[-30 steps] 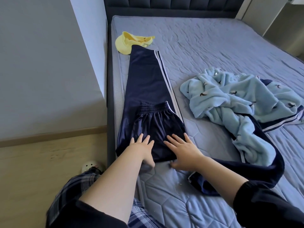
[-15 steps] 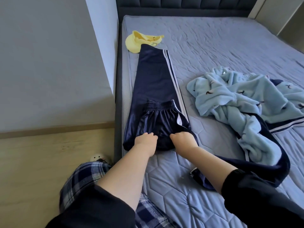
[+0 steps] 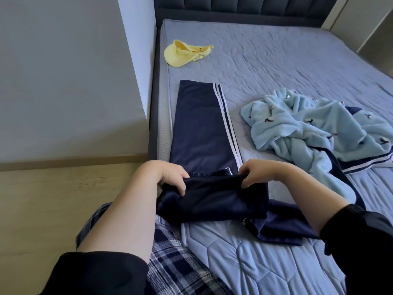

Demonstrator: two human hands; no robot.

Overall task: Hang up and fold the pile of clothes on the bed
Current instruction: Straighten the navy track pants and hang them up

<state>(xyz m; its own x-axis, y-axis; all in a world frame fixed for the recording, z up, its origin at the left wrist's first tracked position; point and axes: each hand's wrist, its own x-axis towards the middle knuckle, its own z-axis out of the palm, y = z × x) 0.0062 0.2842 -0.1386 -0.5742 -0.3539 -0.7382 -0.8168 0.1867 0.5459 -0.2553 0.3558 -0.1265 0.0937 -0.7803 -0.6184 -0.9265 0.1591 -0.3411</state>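
Head view, sole entry.

Item 1, navy track trousers: white side stripes. They lie lengthwise along the left edge of the bed, legs flat, near end raised off the mattress.
Change: a second back this end lies flat under two spread palms. Half a second back the fingers curl on its edge. Now it hangs lifted between both hands. The far hem, previously touching the yellow cap, now lies well apart from it, so the garment appears drawn toward the person.

Item 2, left grip: clenched on the left corner of the raised end, fingers wrapped over the cloth.

Item 3, right grip: grasping the right corner, fingers curled over the edge.

Item 4, light-blue fleece garment: crumpled heap to the right of the trousers, apart from them, untouched, place unchanged.

Item 5, second navy garment: partly under the fleece, one flap lying below the raised end, beside the right forearm.

Assessment: smoothing looks finished and the fold is in hand. The likely next move carries the raised end over toward the hem. Both corners need to travel level, or the slippery cloth may skew. The fleece and the second navy piece are still unsorted.
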